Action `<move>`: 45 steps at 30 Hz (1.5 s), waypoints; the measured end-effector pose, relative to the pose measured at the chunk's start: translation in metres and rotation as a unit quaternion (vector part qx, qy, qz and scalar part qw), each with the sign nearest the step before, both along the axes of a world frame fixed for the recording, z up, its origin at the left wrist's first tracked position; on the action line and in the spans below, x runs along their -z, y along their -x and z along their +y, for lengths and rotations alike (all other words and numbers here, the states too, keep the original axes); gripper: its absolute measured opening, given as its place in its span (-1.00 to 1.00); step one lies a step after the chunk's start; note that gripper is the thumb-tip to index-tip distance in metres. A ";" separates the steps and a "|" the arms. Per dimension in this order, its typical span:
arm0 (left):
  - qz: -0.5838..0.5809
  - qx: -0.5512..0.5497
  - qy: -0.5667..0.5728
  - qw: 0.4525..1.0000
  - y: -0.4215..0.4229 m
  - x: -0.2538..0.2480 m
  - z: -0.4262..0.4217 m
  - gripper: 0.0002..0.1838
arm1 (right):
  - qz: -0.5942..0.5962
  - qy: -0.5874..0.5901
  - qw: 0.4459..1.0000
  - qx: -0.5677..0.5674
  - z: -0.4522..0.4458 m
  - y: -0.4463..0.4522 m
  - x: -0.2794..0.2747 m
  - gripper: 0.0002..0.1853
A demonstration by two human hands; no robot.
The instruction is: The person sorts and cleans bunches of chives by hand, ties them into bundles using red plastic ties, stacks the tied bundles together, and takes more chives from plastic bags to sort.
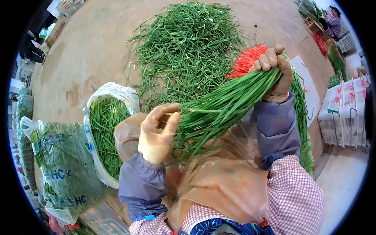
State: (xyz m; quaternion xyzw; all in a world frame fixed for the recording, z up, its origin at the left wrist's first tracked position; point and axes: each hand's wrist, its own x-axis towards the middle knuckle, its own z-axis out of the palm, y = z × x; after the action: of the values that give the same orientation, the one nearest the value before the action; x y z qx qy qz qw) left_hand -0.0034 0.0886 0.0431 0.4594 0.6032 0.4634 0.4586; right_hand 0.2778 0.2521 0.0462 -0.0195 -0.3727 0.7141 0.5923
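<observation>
My right hand (276,72), in a soiled brownish glove, is wrapped round one end of a bunch of green garlic chives (231,102). The long leaves slant down to the left across my lap, their loose ends fanning out. At that end is my left hand (158,131), gloved too, its thumb and forefinger curled together at a pale chive leaf (196,111) that sticks out from the bunch. The exact contact at the fingertips is hard to make out. A brown plastic apron (219,180) covers my lap beneath the bunch.
A large heap of loose chives (188,51) lies on the floor ahead. Red ties (248,58) are behind my right hand. On the left stand an open bag of chives (111,133) and a packed bag (66,168). White crates (344,111) are stacked right; a person (333,25) sits beyond.
</observation>
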 end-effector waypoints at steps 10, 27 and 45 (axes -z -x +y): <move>0.234 0.136 -0.173 0.947 -0.025 0.015 0.024 -0.71 | -0.002 0.032 0.999 0.021 -0.004 0.009 0.001 -0.77; 0.458 0.009 -0.249 0.853 0.020 -0.001 0.028 -0.80 | -0.238 0.100 0.931 0.258 -0.018 0.040 0.000 -0.85; 0.149 -0.013 -0.101 0.984 0.006 -0.025 0.013 -0.61 | -0.110 0.092 0.974 0.173 -0.016 0.037 0.014 -0.82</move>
State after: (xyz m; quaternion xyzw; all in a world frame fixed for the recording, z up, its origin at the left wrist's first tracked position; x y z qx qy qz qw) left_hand -0.0096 0.1018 0.0677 0.5597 0.6208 0.4541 0.3085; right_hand 0.2406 0.2363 0.0323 -0.2165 -0.3588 0.6256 0.6580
